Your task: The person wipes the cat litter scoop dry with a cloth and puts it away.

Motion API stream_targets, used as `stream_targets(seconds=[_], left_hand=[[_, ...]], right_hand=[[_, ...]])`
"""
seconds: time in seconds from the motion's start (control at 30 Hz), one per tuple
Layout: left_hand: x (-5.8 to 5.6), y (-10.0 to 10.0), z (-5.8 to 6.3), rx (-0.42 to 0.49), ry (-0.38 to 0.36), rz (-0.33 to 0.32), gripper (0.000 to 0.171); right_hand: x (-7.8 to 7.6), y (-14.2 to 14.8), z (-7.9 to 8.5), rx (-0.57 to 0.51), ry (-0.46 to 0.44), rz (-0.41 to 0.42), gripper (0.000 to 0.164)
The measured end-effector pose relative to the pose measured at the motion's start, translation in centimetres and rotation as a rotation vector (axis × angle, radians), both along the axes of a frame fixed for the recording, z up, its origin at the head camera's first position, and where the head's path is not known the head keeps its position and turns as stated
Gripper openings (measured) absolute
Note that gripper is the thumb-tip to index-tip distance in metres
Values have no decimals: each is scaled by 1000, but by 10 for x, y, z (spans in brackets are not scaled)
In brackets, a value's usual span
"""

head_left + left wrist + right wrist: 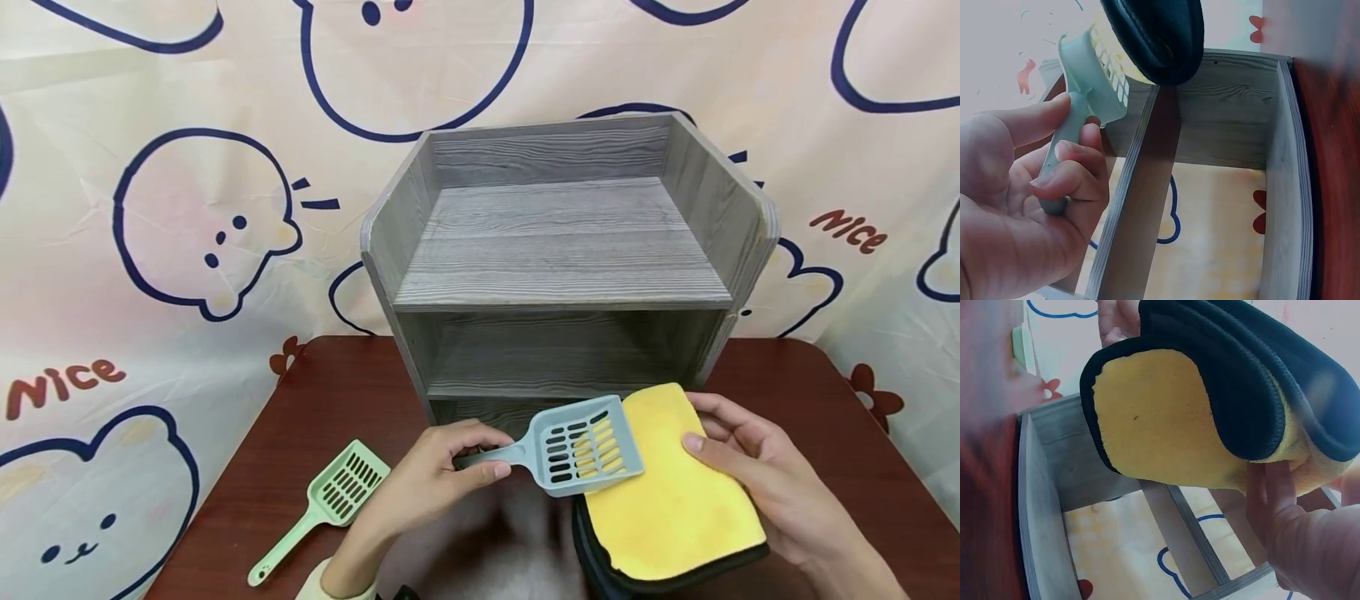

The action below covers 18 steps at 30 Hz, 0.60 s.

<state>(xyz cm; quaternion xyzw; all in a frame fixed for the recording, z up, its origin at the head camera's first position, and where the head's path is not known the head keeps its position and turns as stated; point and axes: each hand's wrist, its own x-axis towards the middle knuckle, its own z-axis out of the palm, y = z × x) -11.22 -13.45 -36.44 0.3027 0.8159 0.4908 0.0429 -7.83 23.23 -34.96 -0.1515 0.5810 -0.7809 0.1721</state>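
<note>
My left hand grips the handle of a blue-grey slotted litter scoop, thumb on top and fingers curled beneath. The scoop's head points right and overlaps a folded cloth, yellow with a dark back and edging. The cloth is pinched at its right side by my right hand, the thumb on the yellow face. From the right wrist, the cloth shows several folded layers, with fingers under its lower edge. The left wrist view shows fingers wrapped around the scoop handle.
A light green litter scoop lies on the dark red table, left of my left hand. Behind both hands stands a grey wooden shelf with a walled top and compartments below. A cartoon-printed curtain hangs behind the table.
</note>
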Motion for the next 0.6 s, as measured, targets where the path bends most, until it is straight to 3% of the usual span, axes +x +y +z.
stream_targets(seconds=[0.37, 0.6], left_hand=[[0, 10, 9, 13, -73, 19, 17], [-1, 24, 17, 49, -104, 22, 18]], right_hand=[[-6, -23, -10, 30, -34, 56, 45], [-10, -38, -18, -46, -11, 80, 42]])
